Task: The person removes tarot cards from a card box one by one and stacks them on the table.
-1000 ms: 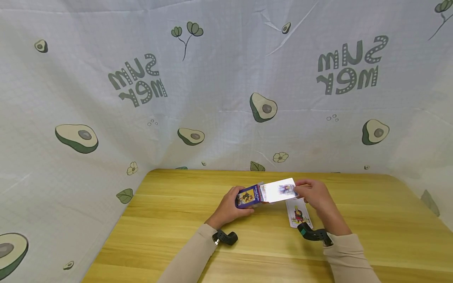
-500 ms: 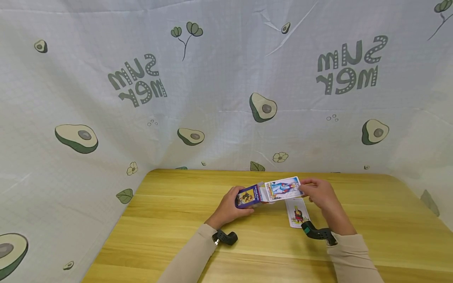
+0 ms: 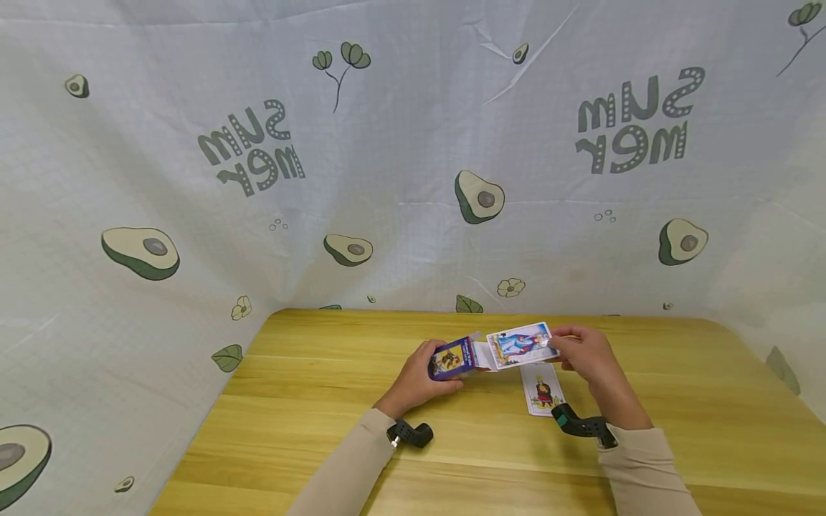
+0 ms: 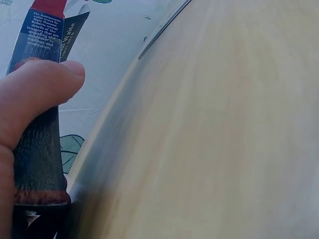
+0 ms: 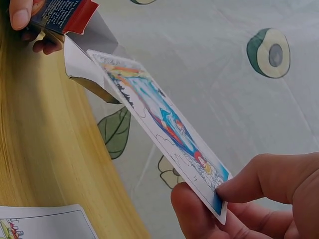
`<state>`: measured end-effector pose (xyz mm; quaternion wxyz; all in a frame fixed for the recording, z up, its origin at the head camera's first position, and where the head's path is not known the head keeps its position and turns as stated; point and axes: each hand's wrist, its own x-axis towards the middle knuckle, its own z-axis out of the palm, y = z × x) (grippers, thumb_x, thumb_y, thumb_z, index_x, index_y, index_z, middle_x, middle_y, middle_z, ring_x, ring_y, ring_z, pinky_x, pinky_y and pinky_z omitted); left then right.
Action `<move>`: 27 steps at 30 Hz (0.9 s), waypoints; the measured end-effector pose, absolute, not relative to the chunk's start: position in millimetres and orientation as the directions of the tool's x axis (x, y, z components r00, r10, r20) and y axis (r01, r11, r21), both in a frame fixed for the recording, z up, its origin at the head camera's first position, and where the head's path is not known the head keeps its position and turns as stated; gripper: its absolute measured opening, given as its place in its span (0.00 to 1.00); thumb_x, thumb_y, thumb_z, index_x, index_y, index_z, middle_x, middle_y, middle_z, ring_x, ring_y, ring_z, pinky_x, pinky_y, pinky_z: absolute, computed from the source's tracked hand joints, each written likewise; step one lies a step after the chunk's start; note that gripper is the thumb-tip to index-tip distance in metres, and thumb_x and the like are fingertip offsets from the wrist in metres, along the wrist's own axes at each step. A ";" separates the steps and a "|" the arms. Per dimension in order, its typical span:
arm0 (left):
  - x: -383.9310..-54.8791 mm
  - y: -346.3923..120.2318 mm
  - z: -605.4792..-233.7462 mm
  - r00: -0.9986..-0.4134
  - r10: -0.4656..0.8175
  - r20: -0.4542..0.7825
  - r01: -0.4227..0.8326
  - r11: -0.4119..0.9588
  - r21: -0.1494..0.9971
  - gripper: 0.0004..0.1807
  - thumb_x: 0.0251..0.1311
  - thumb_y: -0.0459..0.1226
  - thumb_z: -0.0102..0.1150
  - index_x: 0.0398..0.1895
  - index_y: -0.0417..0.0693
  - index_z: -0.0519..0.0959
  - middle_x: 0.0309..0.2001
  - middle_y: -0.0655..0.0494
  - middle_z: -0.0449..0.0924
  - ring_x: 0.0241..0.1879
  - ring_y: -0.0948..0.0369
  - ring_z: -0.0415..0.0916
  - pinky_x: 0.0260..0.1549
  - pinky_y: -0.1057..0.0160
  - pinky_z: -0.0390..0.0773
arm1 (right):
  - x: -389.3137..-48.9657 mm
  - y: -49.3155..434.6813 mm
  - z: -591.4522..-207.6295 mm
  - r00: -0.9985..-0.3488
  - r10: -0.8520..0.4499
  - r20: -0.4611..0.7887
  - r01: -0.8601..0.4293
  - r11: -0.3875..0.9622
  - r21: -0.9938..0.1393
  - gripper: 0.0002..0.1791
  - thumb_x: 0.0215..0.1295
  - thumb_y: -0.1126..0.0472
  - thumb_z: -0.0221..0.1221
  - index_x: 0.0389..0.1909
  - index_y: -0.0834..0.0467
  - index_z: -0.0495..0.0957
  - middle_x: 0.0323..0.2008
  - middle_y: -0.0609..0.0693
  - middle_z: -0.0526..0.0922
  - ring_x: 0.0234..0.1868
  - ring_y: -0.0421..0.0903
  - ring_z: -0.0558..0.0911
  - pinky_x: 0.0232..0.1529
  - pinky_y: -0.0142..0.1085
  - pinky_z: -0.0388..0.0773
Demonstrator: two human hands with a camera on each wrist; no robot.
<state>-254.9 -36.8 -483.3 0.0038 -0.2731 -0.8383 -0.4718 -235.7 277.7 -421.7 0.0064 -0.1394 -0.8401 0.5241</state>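
In the head view my left hand (image 3: 418, 378) grips a dark blue tarot card box (image 3: 452, 358), its open end toward the right. The left wrist view shows the thumb (image 4: 45, 84) across the printed side of the box. My right hand (image 3: 584, 355) pinches a tarot card (image 3: 521, 344) with a blue-robed figure by its right end, thumb on the face and fingers beneath. The card's far end is beside the white open flap (image 5: 87, 62) of the box in the right wrist view. A second card (image 3: 540, 387), with a red-clad figure, lies face up on the table.
The wooden table (image 3: 310, 401) reaches back to a white cloth (image 3: 400, 143) printed with avocados. Both wrists wear black camera mounts, the left one (image 3: 411, 433) close over the tabletop.
My right hand has drawn the card to the right, off the box's open end, and its glare has gone, so the picture now shows. The left hand and box have stayed put.
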 end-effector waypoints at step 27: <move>-255.7 -37.1 -486.1 -0.849 0.457 0.267 0.463 0.397 0.792 0.37 0.49 0.51 0.72 0.61 0.54 0.66 0.51 0.58 0.71 0.45 0.63 0.70 0.45 0.65 0.73 | -207.6 272.6 -386.4 -0.977 0.158 -0.146 0.202 0.444 -0.873 0.27 0.68 0.59 0.52 0.63 0.67 0.61 0.43 0.59 0.83 0.42 0.55 0.75 0.40 0.41 0.69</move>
